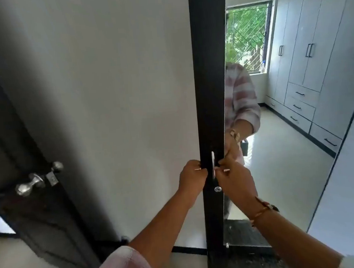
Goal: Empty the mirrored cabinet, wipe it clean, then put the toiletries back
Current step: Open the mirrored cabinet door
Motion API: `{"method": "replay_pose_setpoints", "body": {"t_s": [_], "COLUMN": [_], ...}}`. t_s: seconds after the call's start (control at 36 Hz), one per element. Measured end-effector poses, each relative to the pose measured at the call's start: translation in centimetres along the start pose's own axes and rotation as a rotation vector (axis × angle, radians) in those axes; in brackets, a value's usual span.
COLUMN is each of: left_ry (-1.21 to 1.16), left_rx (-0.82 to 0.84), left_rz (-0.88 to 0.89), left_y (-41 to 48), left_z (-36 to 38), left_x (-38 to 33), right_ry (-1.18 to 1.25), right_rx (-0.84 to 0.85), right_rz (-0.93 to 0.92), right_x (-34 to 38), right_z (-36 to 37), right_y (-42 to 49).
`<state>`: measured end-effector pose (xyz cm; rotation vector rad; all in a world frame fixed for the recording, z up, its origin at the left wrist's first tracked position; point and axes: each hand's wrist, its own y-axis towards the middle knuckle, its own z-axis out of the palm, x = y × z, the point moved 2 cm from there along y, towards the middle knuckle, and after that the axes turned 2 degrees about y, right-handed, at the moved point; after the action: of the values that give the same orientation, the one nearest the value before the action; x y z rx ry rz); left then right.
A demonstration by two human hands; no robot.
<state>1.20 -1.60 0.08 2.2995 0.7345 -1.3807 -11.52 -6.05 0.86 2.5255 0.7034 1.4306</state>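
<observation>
At the far left a dark wooden door point(30, 207) stands open, with silver knobs point(39, 181) at its edge. After it comes a plain white wall point(117, 96).

Right of the middle stands the mirrored cabinet point(209, 68). It is tall, and its dark front strip goes down to the floor point(17, 266). The left hand point(192, 175) grips the left edge of this dark strip, with the fingers curled around it.

Just beside that hand a slim metal handle point(213, 164) is fixed upright on the strip, and a small round lock point(218, 189) sits a little below it. The right hand point(233, 178) is at the handle, its fingers curled and pinching it from the right side (how firm the hold is, I cannot tell). A thin bracelet point(263, 210) is on this wrist.

Further right is the mirror point(288, 147) of the cabinet. In it appear the person's striped sleeve point(242, 95), a window point(246, 37) with green leaves behind a grille, and a row of pale wardrobes point(316, 40) with black handles.
</observation>
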Motion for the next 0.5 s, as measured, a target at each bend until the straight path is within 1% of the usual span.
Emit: {"method": "replay_pose_setpoints", "body": {"t_s": [0.11,0.22,0.5], "left_ry": [-0.042,-0.064,-0.113], "left_rx": [-0.023,-0.004,0.094], "left_rz": [-0.021,-0.014,0.029], "left_y": [-0.3,-0.6,-0.2], "left_z": [0.3,0.0,-1.0], "left_x": [0.0,-0.1,1.4], "right_ry": [-0.047,-0.075,-0.168], "right_rx": [0.005,0.015,-0.091], "right_rz": [-0.011,-0.049,-0.011], "right_x": [-0.6,-0.8,-0.5], "right_z": [0.6,1.8,3.6], "right_y": [0.9,1.2,-0.1]}}
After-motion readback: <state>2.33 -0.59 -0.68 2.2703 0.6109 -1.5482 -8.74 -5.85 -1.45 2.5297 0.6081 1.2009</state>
